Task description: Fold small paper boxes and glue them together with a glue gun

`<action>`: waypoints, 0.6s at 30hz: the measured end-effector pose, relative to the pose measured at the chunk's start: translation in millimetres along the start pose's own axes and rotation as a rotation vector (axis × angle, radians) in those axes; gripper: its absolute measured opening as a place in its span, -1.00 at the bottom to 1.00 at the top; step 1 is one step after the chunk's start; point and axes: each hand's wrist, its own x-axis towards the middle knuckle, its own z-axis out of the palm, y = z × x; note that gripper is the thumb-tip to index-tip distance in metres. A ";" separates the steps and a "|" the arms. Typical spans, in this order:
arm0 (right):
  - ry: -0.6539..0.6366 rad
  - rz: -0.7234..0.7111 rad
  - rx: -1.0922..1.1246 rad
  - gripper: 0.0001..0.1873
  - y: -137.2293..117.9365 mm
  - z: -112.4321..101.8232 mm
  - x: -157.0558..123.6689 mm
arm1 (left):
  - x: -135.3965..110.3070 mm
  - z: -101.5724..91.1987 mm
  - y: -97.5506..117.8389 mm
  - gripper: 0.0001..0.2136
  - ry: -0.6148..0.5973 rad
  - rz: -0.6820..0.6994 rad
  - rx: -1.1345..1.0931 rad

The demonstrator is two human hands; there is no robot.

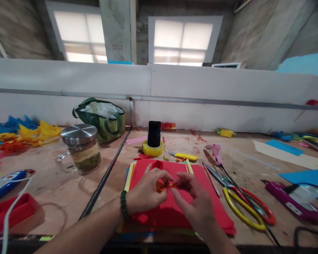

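Over a stack of red sheets (pixel 212 204), my left hand (pixel 145 190), with a green bead bracelet on its wrist, pinches a small orange piece of folded paper (pixel 160 187). The fingertips of my right hand (pixel 194 199) close on the other end of the same piece, which is partly hidden by fingers. Just beyond my left hand, a small red folded paper shape (pixel 157 164) lies on the stack. Yellow edges of other sheets show under the red ones.
Large scissors (pixel 243 208), a pink glue gun (pixel 216 152) and a purple power strip (pixel 294 201) lie right. A yellow utility knife (pixel 185 156) and a phone (pixel 154 134) on a tape roll (pixel 153 151) are beyond the stack. A glass mug (pixel 82 155) and green bag (pixel 111 127) stand left.
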 end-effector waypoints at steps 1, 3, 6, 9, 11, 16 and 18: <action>0.005 0.002 0.012 -0.67 1.1 -0.3 -0.1 | -0.2 -0.1 0.3 -0.75 0.009 -0.006 0.020; 0.011 0.014 0.039 -0.64 3.6 -0.2 -0.1 | -0.5 -0.2 1.0 -0.77 0.024 -0.014 0.051; 0.024 0.026 0.065 -0.61 7.3 0.9 0.0 | -0.2 0.1 1.1 -0.84 0.033 -0.030 0.050; 0.029 0.017 0.069 -0.60 8.6 0.9 0.1 | 0.3 0.5 -2.0 -0.90 0.031 -0.054 0.015; 0.009 0.017 0.066 -0.60 6.8 -0.2 0.3 | 0.4 0.5 -5.7 -0.86 0.016 -0.071 -0.024; -0.129 0.001 -0.025 -0.62 -7.6 -11.6 4.3 | 0.4 0.4 -16.7 -0.80 -0.042 -0.105 -0.143; -0.214 -0.017 -0.158 -0.62 -12.6 -24.7 11.9 | 0.8 -0.5 -20.1 -0.80 -0.018 -0.117 -0.169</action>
